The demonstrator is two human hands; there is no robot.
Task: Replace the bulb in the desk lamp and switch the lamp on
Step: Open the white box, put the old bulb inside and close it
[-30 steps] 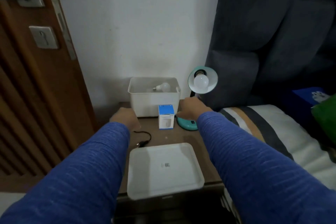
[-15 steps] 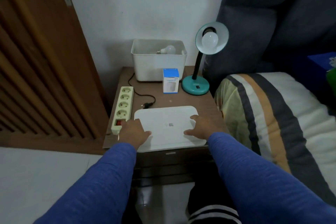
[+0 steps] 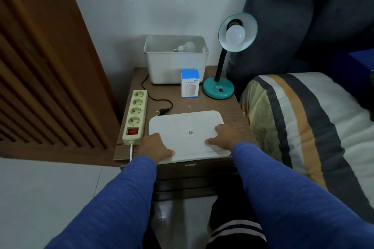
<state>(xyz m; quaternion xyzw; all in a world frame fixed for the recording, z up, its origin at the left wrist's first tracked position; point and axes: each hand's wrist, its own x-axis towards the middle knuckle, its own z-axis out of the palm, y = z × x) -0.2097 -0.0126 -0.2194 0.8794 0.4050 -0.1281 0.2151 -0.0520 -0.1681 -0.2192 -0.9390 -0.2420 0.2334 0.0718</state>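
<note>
A teal desk lamp (image 3: 218, 89) stands at the back right of the bedside table, its shade tilted toward me with a white bulb (image 3: 235, 35) in the socket, unlit. Its black plug (image 3: 164, 110) lies loose on the table beside a cream power strip (image 3: 135, 111). Another bulb (image 3: 187, 47) lies in the white bin (image 3: 176, 66) at the back. My left hand (image 3: 155, 146) rests on the near left corner of a white tray (image 3: 186, 123). My right hand (image 3: 224, 136) rests on its right side. Neither hand holds anything.
A small blue-and-white box (image 3: 189, 83) stands between the bin and the lamp base. The power strip has a red switch (image 3: 132, 131). A wooden door (image 3: 40, 66) is on the left, and a striped mattress (image 3: 299, 123) and dark cushions are on the right.
Both hands pulled back from the bin and the lamp base to the tray at the table's near edge. The view drew back and now shows the power strip.
</note>
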